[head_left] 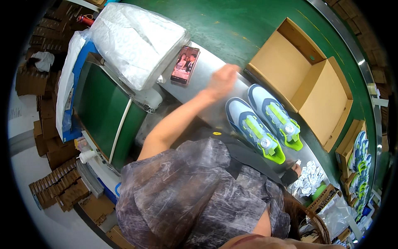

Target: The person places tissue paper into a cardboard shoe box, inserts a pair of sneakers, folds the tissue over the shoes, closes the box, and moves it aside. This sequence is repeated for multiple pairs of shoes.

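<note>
My left hand (223, 81) is over the grey metal ledge, between a phone (185, 65) and an open cardboard shoebox (286, 52). Motion smears its fingers, and I see nothing in it. A pair of light blue sneakers stands side by side on the ledge, the nearer sneaker (243, 115) and the farther sneaker (265, 99); both have lime green heels and round dials. Of my right hand (296, 169), only a little shows past a dark sleeve, beside a heap of crumpled white paper (311, 179); its fingers are mostly hidden.
The shoebox rests on a green conveyor belt (215, 20). A large plastic-wrapped white bundle (137, 41) stands at the upper left. More boxed sneakers (360, 162) line the right side. Flattened cartons (62, 184) are stacked at the far left.
</note>
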### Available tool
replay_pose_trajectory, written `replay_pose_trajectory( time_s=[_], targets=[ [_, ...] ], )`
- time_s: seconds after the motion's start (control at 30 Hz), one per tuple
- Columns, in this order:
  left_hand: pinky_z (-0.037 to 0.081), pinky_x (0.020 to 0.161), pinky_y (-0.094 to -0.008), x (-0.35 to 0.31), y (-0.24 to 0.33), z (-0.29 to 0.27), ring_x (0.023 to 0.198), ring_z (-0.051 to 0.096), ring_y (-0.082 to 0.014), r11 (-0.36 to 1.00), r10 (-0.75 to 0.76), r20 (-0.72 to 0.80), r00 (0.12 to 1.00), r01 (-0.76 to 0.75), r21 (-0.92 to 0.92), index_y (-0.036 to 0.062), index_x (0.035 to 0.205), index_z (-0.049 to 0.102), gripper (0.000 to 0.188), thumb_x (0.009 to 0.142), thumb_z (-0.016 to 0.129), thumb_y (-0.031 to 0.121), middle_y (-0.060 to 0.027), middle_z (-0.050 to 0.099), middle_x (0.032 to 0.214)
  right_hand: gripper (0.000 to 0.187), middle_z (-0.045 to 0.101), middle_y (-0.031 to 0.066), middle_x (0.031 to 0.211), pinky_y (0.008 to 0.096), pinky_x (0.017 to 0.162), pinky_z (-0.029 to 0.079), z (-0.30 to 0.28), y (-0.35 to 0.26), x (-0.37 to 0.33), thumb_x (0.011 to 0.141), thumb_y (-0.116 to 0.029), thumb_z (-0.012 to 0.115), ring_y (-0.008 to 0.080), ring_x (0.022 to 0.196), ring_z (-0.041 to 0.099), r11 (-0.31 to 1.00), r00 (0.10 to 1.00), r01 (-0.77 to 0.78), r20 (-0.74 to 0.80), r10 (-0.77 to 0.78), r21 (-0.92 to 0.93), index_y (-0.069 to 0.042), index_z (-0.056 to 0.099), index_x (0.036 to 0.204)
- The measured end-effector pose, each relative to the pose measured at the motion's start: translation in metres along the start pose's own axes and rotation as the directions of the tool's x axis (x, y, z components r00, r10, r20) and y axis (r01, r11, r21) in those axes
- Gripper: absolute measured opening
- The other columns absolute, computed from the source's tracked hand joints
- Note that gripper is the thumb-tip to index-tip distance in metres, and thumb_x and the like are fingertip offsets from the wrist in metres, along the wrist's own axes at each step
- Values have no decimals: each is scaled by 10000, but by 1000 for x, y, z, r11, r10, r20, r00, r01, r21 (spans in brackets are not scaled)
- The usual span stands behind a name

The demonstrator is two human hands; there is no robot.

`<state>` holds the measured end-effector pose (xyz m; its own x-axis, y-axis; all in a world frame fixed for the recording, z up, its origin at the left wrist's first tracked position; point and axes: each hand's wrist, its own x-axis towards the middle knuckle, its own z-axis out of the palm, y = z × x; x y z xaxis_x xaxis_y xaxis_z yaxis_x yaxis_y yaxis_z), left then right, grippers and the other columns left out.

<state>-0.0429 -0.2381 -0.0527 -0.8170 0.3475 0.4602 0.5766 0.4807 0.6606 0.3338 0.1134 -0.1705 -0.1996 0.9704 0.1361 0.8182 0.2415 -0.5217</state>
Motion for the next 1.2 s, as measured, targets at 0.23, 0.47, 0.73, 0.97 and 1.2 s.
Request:
replay_pose_trajectory(
  time_s=[0.23,0.47,0.73,0.97,1.2],
  targets=[
    [439,687,-380,-15,-158,-156,727,535,-323,884,-258,-438,861,393,251,32,941,569,186,843,473,158,-159,561,812,313,467,4,677,195,483,336,-28,-77,31,846,-300,561,66,544,407,812,984,137,-175,-43,568,-22,493,972],
    [391,740,-406,-33,-212,-218,855,516,-296,583,-380,-239,894,432,688,98,878,578,280,777,592,359,-101,551,842,180,533,19,822,231,684,413,3,-260,51,851,-158,552,101,770,492,602,907,340,-82,-413,722,-8,518,944],
    [438,628,-368,-29,-232,-241,713,583,-269,769,-440,-178,880,472,432,59,841,562,181,850,495,226,-147,587,754,511,580,97,701,279,615,427,113,-371,22,653,-384,740,172,647,539,824,835,255,315,-452,506,43,592,890],
    [461,572,-311,26,-143,-350,521,569,-183,730,-401,-527,750,609,311,-9,888,483,219,887,446,207,-115,587,603,358,518,36,617,233,439,417,119,-389,0,712,-353,700,124,535,523,881,687,-102,673,-273,462,-71,485,662],
    [518,644,-319,123,-9,-281,672,616,-214,967,-192,-236,953,142,-213,-41,976,470,261,931,352,188,-172,599,863,263,599,100,756,246,577,467,85,-422,-24,763,-175,658,127,612,551,638,412,-333,716,-563,694,-18,521,923]
  ],
)
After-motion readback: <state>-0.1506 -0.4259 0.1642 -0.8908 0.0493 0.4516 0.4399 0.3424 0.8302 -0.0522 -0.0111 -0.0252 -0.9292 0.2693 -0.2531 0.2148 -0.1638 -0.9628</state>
